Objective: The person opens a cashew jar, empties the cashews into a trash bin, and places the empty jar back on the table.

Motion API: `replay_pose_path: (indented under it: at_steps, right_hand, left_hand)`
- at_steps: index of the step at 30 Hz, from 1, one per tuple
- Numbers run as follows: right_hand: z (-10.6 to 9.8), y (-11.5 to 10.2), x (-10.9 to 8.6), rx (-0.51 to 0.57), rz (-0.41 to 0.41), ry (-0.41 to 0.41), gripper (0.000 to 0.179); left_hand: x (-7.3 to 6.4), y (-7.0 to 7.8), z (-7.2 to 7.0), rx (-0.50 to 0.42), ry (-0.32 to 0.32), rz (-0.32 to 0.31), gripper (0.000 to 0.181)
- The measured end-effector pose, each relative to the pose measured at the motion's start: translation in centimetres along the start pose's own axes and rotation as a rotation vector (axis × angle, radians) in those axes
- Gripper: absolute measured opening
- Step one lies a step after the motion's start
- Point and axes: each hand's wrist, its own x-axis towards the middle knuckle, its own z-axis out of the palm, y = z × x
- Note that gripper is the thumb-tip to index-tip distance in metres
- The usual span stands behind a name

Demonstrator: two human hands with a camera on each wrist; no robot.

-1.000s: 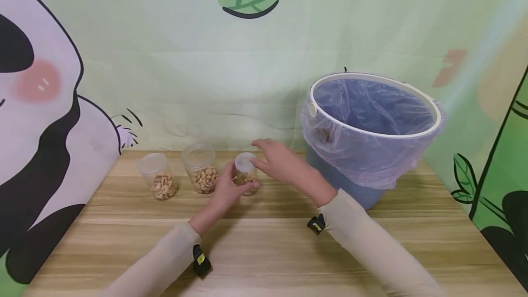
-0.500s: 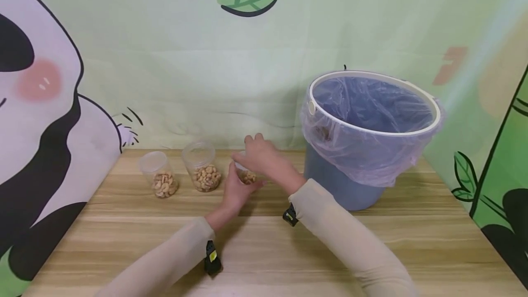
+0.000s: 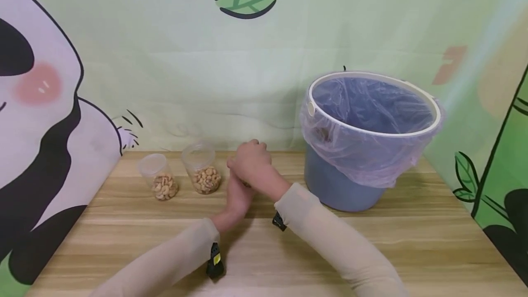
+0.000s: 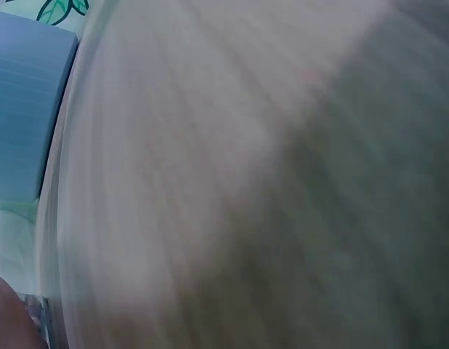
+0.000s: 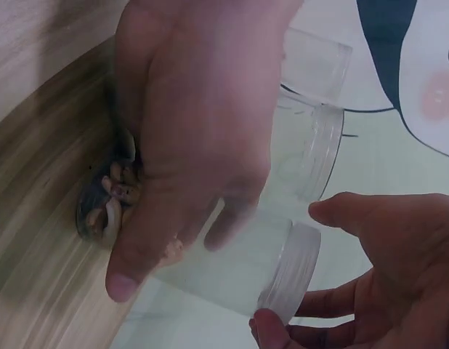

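My left hand [image 5: 195, 138] grips a small clear plastic jar [image 5: 228, 269] by its body. Pale nuts [image 5: 108, 207], seemingly cashews, lie in its bottom. My right hand [image 5: 410, 265] has its fingers curled round the jar's translucent screw lid [image 5: 296, 265]. From the head view, the right hand [image 3: 253, 164] covers the jar and most of the left hand [image 3: 239, 196]. Just a sliver of the left hand [image 4: 10, 316] shows at the corner of the left wrist view.
Left of my hands stand two more clear lidded jars of nuts, a larger one [image 3: 206, 180] and another [image 3: 164, 186] farther left. A blue bucket [image 3: 346, 191] with a plastic liner [image 3: 367, 164] stands right, on the wooden table [image 3: 264, 251]. A printed cloth [image 3: 185, 58] hangs behind.
My right hand has moved left and down from beside the jar onto its lid, and its fingers have closed in. The left hand has stayed round the jar, its wrist shifting slightly right.
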Motion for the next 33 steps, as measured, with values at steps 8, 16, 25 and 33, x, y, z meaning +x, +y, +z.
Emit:
replay_pose_path:
  at_steps: [8, 16, 25, 33]
  right_hand:
    - [0.1, 0.3, 0.1, -0.087, -0.064, 0.020, 0.050]
    - [-0.2, 2.2, 0.6, 0.010, -0.240, 0.064, 0.034]
    - [-1.1, 4.7, 1.3, 0.089, -0.542, -0.034, 0.034]
    - [-1.6, 5.6, 1.2, 0.170, -0.543, -0.177, 0.046]
  left_hand:
    - [0.1, 0.1, 0.2, 0.062, 0.001, -0.062, 0.045]
    - [0.5, 0.2, 0.0, 0.017, -0.066, -0.144, 0.040]
    - [1.6, -0.7, -1.4, -0.005, -0.280, -0.091, 0.045]
    - [3.4, -0.8, -3.0, 0.061, -0.602, 0.014, 0.047]
